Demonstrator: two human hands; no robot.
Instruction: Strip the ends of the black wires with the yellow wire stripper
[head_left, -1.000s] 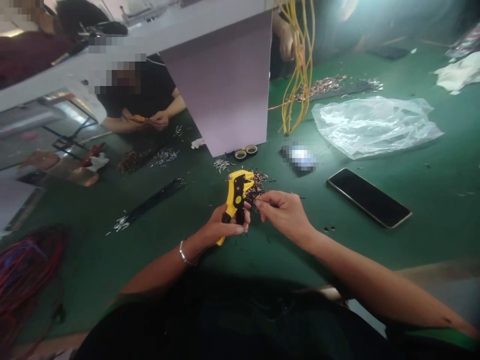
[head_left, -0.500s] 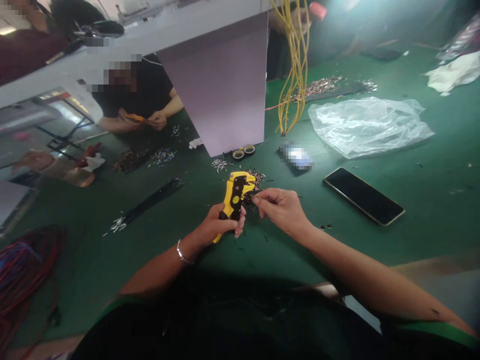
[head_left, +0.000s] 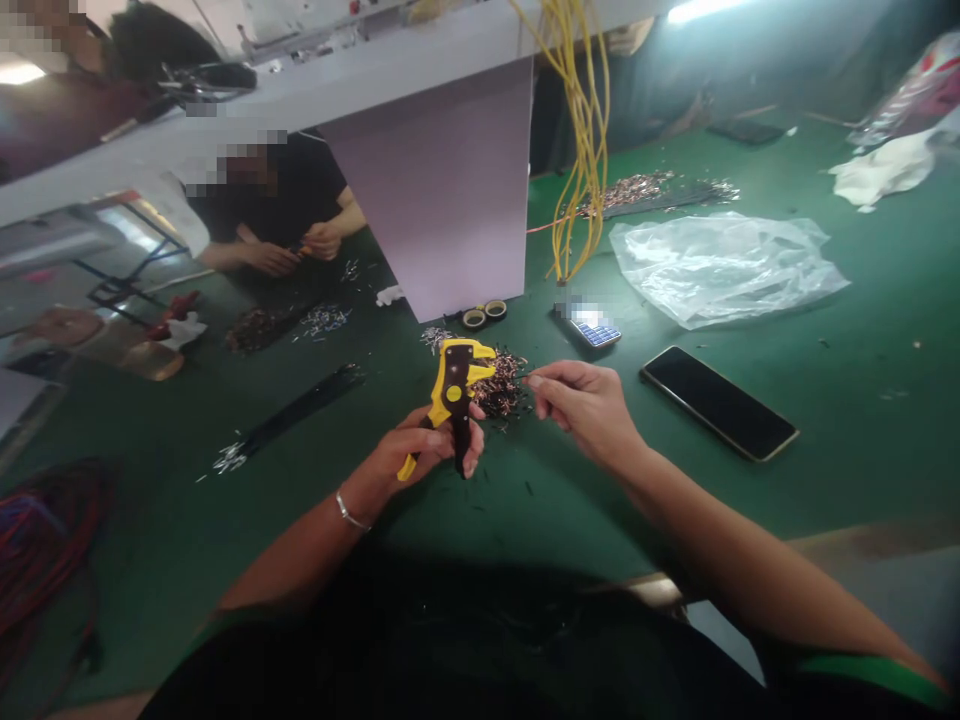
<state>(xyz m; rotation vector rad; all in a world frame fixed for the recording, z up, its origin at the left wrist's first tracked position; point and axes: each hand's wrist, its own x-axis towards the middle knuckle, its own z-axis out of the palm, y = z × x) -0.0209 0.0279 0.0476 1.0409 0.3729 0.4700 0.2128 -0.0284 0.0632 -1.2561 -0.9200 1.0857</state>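
My left hand (head_left: 420,442) is wrapped round the handles of a yellow and black wire stripper (head_left: 453,378). Its jaws point right, and its handles are spread apart. To the right, my right hand (head_left: 589,400) pinches a thin, short black wire (head_left: 523,376) between thumb and forefinger. The wire's tip points left towards the stripper, with a gap between them. Behind and below the jaws lies a heap of short dark wire pieces with coppery ends (head_left: 504,392). Small silvery bits (head_left: 435,338) lie just behind the stripper.
On the green table are a black phone (head_left: 720,402), a keypad phone (head_left: 589,324), a clear plastic bag (head_left: 727,268), tape rolls (head_left: 484,314) and a bundle of black wires (head_left: 292,415). Yellow cables (head_left: 577,150) hang by a pale panel (head_left: 442,190). A co-worker's hands (head_left: 300,250) work at left.
My right hand has moved right, away from the stripper's jaws, with the wire. The stripper has shifted slightly left and its handles have spread. The co-worker's hands have changed position.
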